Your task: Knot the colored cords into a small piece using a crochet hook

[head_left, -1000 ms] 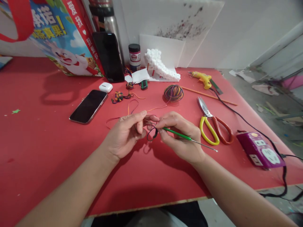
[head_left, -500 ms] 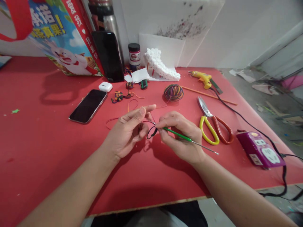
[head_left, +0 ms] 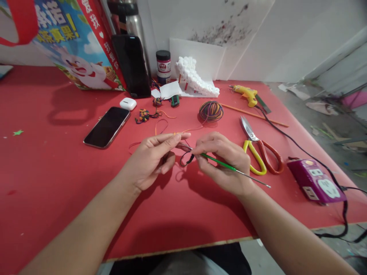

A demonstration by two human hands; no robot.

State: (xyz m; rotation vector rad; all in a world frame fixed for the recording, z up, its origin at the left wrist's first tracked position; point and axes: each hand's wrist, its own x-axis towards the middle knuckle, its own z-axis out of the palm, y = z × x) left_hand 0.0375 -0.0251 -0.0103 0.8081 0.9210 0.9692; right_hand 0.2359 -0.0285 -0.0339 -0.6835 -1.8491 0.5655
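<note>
My right hand [head_left: 222,160] grips a crochet hook [head_left: 220,163] with a green handle and a metal shaft, its working tip pointing left. A small dark loop of crocheted yarn [head_left: 187,158] hangs at that tip, by the right fingertips. My left hand [head_left: 159,154] is closed, thumb pressed on the index finger, with yarn running through its fingers to the hook. From there a thin strand leads back to a multicoloured yarn ball [head_left: 211,111] on the red table [head_left: 137,217]. How the yarn wraps inside the left fingers is partly hidden.
Scissors [head_left: 255,145] and a purple power box [head_left: 317,181] lie to the right. Behind are a yellow glue gun [head_left: 245,94], a thin stick [head_left: 258,116] and a white bead-like model [head_left: 192,78]. A phone [head_left: 107,128], earbud case [head_left: 128,103] and small crocheted piece [head_left: 143,115] lie left.
My right hand, with the crochet hook and the dark loop, has shifted slightly right. The left fingers have moved a little, and the gap between both hands is slightly wider.
</note>
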